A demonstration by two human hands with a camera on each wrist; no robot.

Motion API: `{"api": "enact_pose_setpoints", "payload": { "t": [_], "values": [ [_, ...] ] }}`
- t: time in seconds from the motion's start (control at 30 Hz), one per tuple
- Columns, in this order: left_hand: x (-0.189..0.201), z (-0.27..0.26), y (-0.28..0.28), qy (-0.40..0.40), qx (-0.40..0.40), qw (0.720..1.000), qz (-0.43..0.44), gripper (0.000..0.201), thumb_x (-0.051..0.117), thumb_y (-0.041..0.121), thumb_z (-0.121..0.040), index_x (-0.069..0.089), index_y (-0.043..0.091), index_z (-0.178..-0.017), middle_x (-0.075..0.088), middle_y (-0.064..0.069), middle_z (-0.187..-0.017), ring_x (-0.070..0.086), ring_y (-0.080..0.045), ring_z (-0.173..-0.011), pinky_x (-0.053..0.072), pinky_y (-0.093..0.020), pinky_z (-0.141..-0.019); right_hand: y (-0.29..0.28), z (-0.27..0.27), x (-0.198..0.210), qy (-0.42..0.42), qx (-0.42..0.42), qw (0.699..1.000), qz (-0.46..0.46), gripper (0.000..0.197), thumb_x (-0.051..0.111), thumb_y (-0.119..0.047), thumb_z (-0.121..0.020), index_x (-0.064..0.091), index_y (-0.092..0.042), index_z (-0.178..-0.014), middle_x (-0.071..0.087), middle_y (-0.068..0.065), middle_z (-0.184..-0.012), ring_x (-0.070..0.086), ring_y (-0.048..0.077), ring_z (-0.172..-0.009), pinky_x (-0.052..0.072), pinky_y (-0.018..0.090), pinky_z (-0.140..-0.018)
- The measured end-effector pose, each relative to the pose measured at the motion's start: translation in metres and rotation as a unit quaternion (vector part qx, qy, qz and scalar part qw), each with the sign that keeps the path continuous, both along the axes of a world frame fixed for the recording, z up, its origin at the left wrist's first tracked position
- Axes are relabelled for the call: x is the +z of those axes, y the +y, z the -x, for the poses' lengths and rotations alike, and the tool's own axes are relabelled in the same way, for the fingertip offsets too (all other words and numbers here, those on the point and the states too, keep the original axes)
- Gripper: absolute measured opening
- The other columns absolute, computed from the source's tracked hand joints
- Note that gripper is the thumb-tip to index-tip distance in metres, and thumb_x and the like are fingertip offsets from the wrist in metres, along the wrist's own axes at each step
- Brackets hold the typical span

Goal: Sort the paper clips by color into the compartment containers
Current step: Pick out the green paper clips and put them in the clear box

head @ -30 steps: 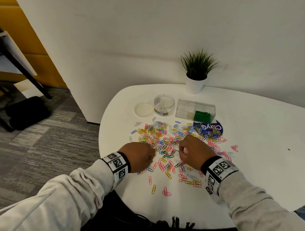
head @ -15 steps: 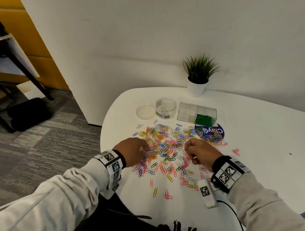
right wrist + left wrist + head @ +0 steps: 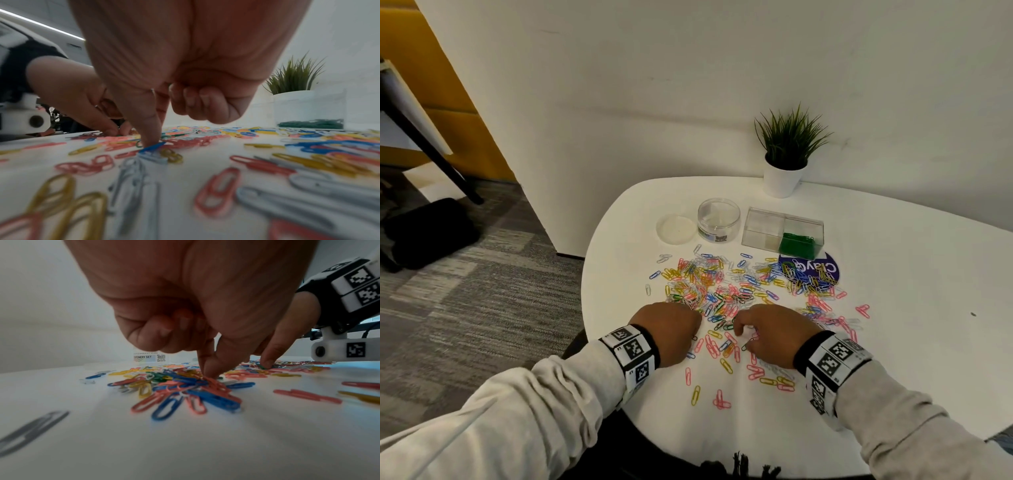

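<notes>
Left hand [image 3: 205, 308] and right hand [image 3: 174, 65] pinching into tangled paper clips [image 3: 722, 294], frame centre; actual hold cannot tell. Risk: linked clips lift off-colour neighbours.

Loose wire paper clips [image 3: 726, 294] on the round white tabletop [image 3: 893, 308]: pink, yellow, blue, green, white/grey, all mixed. Clear plastic compartment box [image 3: 784, 231] w/ a solid green batch [image 3: 796, 244] in one section. Dark blue round sticker [image 3: 828, 270], white lettering. Potted plant [image 3: 787, 150]: green blades, white pot. Wristbands [image 3: 631, 349]: black & white square-code pattern. Sleeves [image 3: 517, 421] pale grey. Carpet grey, mottled stripes.
</notes>
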State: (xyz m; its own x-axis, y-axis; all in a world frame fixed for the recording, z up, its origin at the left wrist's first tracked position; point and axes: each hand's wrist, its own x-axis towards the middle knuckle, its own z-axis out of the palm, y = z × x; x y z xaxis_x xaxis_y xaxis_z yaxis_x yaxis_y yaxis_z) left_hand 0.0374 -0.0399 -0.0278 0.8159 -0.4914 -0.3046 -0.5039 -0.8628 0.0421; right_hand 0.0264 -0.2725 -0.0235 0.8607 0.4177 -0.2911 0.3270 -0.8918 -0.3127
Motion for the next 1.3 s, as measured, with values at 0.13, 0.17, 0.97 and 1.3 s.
{"api": "enact_pose_setpoints", "payload": {
  "t": [0.13,0.17,0.97,1.3],
  "values": [
    [0.003,0.000,0.000,0.013,0.016,1.000,0.018,0.004,0.049,0.023,-0.089,0.051,0.020,-0.091,0.053,0.005,-0.086,0.050,-0.019,-0.078,0.042,-0.030,-0.066,0.000,0.002,-0.001,-0.027,0.022,0.999,0.019,0.018,0.054,-0.033,-0.094,0.066,-0.036,-0.107,0.055,-0.009,-0.104,0.057,0.015,-0.097,0.050,0.030,-0.082],
    [0.005,-0.001,0.002,0.019,0.023,0.999,0.029,0.008,0.049,0.027,-0.089,0.053,0.020,-0.091,0.056,0.005,-0.088,0.053,-0.020,-0.080,0.044,-0.030,-0.067,-0.001,0.002,-0.001,-0.033,0.027,0.999,0.028,0.016,0.054,-0.034,-0.094,0.066,-0.033,-0.104,0.053,-0.010,-0.099,0.056,0.014,-0.093,0.049,0.029,-0.078],
    [0.012,0.003,-0.007,0.062,-0.029,0.997,0.024,0.058,0.036,0.021,-0.099,0.031,0.048,-0.149,0.051,0.000,-0.145,0.048,-0.024,-0.131,0.041,-0.034,-0.102,0.010,-0.014,0.004,0.030,-0.081,0.994,-0.071,0.016,0.053,-0.023,-0.092,0.066,-0.028,-0.097,0.061,-0.015,-0.097,0.055,0.005,-0.084,0.040,0.026,-0.076],
    [0.008,-0.006,0.002,0.015,-0.004,0.999,0.045,0.037,0.035,0.029,-0.099,0.058,0.036,-0.128,0.066,0.006,-0.119,0.061,-0.020,-0.107,0.051,-0.034,-0.088,0.010,-0.010,-0.005,-0.054,-0.056,0.995,-0.054,0.014,0.056,-0.031,-0.093,0.067,-0.031,-0.101,0.065,-0.010,-0.108,0.060,0.015,-0.097,0.049,0.029,-0.082]
  ]
}}
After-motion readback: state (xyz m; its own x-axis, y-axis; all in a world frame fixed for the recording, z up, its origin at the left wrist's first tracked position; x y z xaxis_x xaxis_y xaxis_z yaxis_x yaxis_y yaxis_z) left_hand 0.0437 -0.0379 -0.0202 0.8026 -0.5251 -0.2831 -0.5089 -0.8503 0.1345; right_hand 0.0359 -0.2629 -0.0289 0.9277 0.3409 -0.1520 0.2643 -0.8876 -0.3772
